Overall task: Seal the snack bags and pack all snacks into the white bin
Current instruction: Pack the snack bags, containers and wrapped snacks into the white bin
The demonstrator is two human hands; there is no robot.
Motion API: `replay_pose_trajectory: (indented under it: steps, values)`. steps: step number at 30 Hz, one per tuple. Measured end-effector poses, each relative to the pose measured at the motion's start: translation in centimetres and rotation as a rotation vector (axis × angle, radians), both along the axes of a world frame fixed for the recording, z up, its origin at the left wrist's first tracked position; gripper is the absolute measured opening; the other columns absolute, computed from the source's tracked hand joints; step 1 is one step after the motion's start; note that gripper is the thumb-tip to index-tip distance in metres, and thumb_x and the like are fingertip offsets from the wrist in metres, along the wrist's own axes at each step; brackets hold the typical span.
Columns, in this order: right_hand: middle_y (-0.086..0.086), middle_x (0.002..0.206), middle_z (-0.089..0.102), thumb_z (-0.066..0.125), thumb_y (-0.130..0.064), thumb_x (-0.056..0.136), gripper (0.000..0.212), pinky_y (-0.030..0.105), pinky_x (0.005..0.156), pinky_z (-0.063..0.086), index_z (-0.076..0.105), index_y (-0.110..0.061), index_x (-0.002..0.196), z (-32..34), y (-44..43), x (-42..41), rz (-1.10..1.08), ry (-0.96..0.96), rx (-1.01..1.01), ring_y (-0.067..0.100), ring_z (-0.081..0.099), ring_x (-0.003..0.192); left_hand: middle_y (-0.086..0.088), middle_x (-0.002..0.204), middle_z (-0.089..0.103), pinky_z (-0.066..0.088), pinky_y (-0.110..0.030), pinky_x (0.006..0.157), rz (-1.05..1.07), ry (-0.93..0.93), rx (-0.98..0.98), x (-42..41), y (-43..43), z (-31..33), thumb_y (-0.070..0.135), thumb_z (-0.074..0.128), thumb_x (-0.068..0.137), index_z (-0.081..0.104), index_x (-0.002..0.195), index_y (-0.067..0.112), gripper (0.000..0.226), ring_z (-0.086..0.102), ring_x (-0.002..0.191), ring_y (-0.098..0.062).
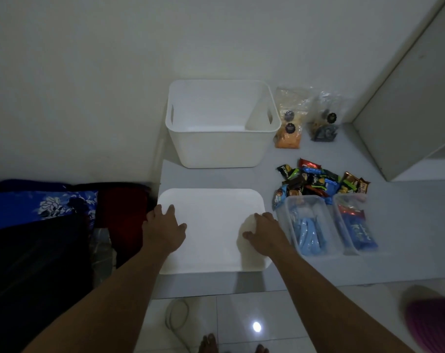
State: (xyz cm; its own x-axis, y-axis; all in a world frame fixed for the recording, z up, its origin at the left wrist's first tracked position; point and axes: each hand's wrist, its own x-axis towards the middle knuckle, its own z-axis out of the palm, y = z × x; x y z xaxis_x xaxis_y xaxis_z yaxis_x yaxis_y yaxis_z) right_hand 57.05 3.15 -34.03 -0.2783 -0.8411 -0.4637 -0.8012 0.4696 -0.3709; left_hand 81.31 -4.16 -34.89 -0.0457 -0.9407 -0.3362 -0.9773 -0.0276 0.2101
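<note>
Plainly, the white bin [222, 123] stood empty against the wall, its lid [211, 230] lying flat nearer the person. Left hand [163, 229] and right hand [263, 233] rested open-fingered on it. Two snack bags [289, 118] beside the bin looked unsealed; packed so, they might spill.

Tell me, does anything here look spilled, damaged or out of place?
Nothing looks spilled or broken. The wrapped snacks lie in a loose heap on the surface, not in the white bin, which looks empty. Both hands rest on the white lid.
</note>
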Motion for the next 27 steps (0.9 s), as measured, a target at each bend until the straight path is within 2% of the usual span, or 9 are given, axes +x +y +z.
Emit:
replay_pose_trajectory:
  steps: [5, 8, 11, 13, 16, 19, 21, 24, 27]
  values:
    - [0.012, 0.148, 0.041, 0.057, -0.034, 0.096, 0.058, 0.036, 0.107, 0.036, 0.04, -0.007, 0.145, 3.8, -0.3, -1.7, -0.016, -0.002, -0.104, 0.028, 0.041, 0.135, -0.009, 0.155, 0.035, 0.027, -0.036, 0.115, -0.166, 0.158, -0.048, -3.7, -0.7, 3.6, 0.043, 0.046, 0.099, 0.029, 0.152, 0.011, 0.065, 0.03, 0.143, -0.026]
    - [0.013, 0.141, 0.048, 0.054, -0.036, 0.097, 0.05, 0.037, 0.105, 0.039, 0.046, -0.007, 0.137, 7.1, -0.7, -3.7, -0.032, 0.026, -0.126, 0.029, 0.045, 0.132, -0.007, 0.154, 0.038, 0.027, -0.036, 0.115, -0.26, 0.232, -0.095, -6.8, -1.1, 6.5, 0.044, 0.047, 0.099, 0.033, 0.151, 0.013, 0.063, 0.032, 0.143, -0.023]
    - [0.013, 0.117, 0.06, 0.056, -0.038, 0.094, 0.037, 0.038, 0.091, 0.049, 0.056, -0.008, 0.115, 10.1, -0.9, -6.4, -0.059, 0.041, -0.189, 0.03, 0.058, 0.112, -0.008, 0.153, 0.041, 0.029, -0.036, 0.113, -0.361, 0.262, -0.165, -10.3, -1.8, 9.9, 0.048, 0.047, 0.098, 0.035, 0.15, 0.012, 0.064, 0.036, 0.141, -0.025]
    - [0.011, 0.112, 0.061, 0.055, -0.04, 0.094, 0.037, 0.036, 0.085, 0.049, 0.056, -0.009, 0.113, 12.2, -0.8, -8.2, -0.075, 0.063, -0.216, 0.028, 0.059, 0.104, -0.008, 0.153, 0.041, 0.029, -0.035, 0.113, -0.414, 0.278, -0.205, -12.7, -2.4, 12.1, 0.05, 0.047, 0.097, 0.036, 0.15, 0.013, 0.066, 0.037, 0.14, -0.024]
    - [0.014, 0.122, 0.059, 0.051, -0.044, 0.096, 0.042, 0.037, 0.089, 0.046, 0.054, -0.009, 0.119, 14.8, -1.1, -11.5, -0.073, 0.135, -0.24, 0.027, 0.056, 0.109, -0.007, 0.151, 0.043, 0.032, -0.036, 0.112, -0.47, 0.3, -0.248, -16.4, -3.6, 15.0, 0.052, 0.048, 0.096, 0.039, 0.148, 0.012, 0.066, 0.039, 0.139, -0.024]
    - [0.016, 0.141, 0.048, 0.046, -0.049, 0.098, 0.06, 0.037, 0.103, 0.039, 0.045, -0.004, 0.137, 16.8, -2.0, -15.5, -0.075, 0.199, -0.229, 0.029, 0.046, 0.129, -0.007, 0.147, 0.048, 0.036, -0.036, 0.11, -0.532, 0.321, -0.29, -20.6, -5.2, 17.2, 0.053, 0.048, 0.095, 0.043, 0.145, 0.012, 0.064, 0.043, 0.135, -0.024]
    - [0.016, 0.143, 0.048, 0.045, -0.052, 0.098, 0.064, 0.036, 0.102, 0.04, 0.045, -0.003, 0.139, 17.6, -3.2, -18.3, -0.086, 0.225, -0.25, 0.029, 0.046, 0.129, -0.007, 0.142, 0.052, 0.039, -0.036, 0.106, -0.551, 0.34, -0.32, -23.4, -6.5, 18.3, 0.052, 0.05, 0.094, 0.048, 0.141, 0.014, 0.06, 0.048, 0.131, -0.024]
    - [0.014, 0.136, 0.054, 0.049, -0.05, 0.096, 0.058, 0.036, 0.095, 0.045, 0.051, -0.007, 0.134, 18.4, -5.2, -22.5, -0.071, 0.239, -0.31, 0.028, 0.052, 0.122, -0.006, 0.136, 0.057, 0.042, -0.034, 0.102, -0.554, 0.369, -0.336, -27.7, -8.3, 19.1, 0.05, 0.053, 0.094, 0.052, 0.137, 0.015, 0.055, 0.052, 0.126, -0.025]
    - [0.012, 0.127, 0.059, 0.052, -0.038, 0.098, 0.039, 0.035, 0.09, 0.046, 0.059, -0.01, 0.125, 18.5, -8.1, -26.8, -0.009, 0.201, -0.349, 0.029, 0.054, 0.116, -0.005, 0.128, 0.06, 0.043, -0.033, 0.095, -0.526, 0.403, -0.324, -32.0, -10.5, 18.5, 0.049, 0.055, 0.093, 0.057, 0.132, 0.016, 0.051, 0.055, 0.121, -0.025]
